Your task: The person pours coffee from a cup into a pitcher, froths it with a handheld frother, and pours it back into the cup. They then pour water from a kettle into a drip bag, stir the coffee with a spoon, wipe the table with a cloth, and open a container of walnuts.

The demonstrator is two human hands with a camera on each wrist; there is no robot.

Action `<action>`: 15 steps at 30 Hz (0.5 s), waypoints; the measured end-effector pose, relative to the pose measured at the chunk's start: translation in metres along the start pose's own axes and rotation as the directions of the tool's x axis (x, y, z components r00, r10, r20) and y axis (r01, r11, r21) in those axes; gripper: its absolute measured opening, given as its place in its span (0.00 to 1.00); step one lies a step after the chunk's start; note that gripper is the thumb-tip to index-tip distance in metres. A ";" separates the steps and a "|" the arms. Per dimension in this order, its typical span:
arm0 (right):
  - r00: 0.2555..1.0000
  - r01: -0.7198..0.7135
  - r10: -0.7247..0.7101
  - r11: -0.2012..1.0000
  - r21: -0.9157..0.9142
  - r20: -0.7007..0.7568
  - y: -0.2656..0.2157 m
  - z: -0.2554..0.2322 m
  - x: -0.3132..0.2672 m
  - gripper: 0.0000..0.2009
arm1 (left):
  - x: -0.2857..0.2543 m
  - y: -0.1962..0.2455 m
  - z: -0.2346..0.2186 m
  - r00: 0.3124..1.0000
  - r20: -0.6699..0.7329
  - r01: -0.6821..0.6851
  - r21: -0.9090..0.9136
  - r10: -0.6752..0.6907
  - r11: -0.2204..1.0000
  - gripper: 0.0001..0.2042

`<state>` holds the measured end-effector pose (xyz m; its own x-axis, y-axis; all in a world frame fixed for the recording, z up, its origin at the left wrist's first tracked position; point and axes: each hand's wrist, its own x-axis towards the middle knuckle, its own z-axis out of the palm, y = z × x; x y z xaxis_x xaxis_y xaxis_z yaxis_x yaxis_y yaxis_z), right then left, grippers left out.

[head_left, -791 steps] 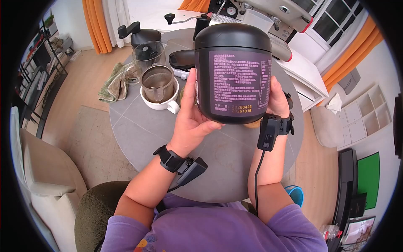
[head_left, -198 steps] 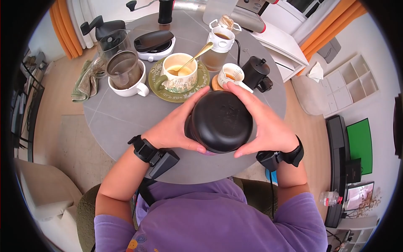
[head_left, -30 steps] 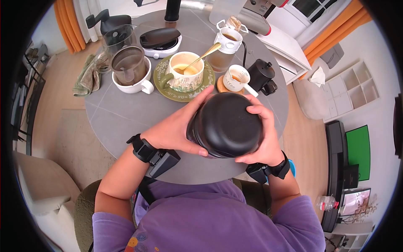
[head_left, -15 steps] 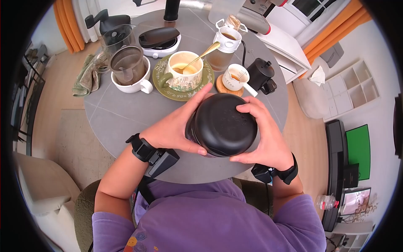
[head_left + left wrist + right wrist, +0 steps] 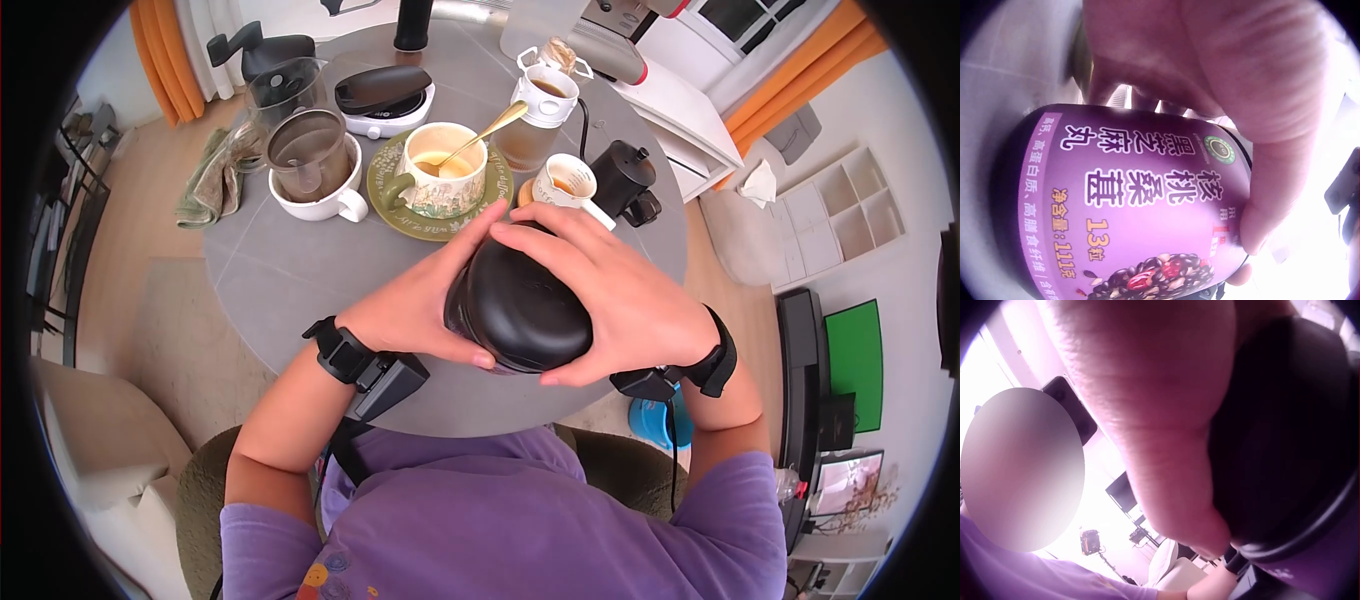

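Observation:
Both hands hold a black jar with a purple label in front of the body, over the near side of the table. Its rounded black lid faces up and tilts slightly in the head view. My left hand wraps round the jar's body, thumb on the near side; the left wrist view shows it beside the printed label. My right hand grips the lid, with fingers across its far top and thumb at the near edge. In the right wrist view the lid sits on the jar, a rim line above the label.
Beyond the jar stand a patterned cup with a gold spoon on a green saucer, a small white cup, a black pot, a carafe, a white cup with a strainer, and a scale.
Long before, the jar was raised with its back label facing the head camera; it then came down, lid up. Over the last second my right hand has turned leftward across the lid.

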<state>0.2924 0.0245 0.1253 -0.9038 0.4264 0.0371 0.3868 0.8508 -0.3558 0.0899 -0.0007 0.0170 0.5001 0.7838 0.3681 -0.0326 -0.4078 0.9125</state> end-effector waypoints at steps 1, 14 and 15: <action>0.999 0.036 -0.036 0.999 0.030 -0.015 0.002 -0.001 0.000 0.50 | 0.001 0.000 0.000 1.000 0.004 -0.015 0.015 0.015 1.000 0.58; 0.995 0.066 -0.063 0.997 0.038 -0.079 0.007 0.006 -0.005 0.46 | 0.001 -0.002 0.001 0.999 0.005 -0.038 0.000 0.038 0.999 0.57; 0.994 0.065 -0.062 0.997 0.028 -0.092 0.007 0.007 -0.004 0.46 | 0.001 -0.001 0.000 0.999 0.003 -0.040 0.002 0.040 0.999 0.57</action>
<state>0.2971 0.0262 0.1161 -0.9053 0.3992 0.1452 0.3220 0.8678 -0.3785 0.0904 0.0004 0.0159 0.5006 0.7658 0.4035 -0.0504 -0.4396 0.8968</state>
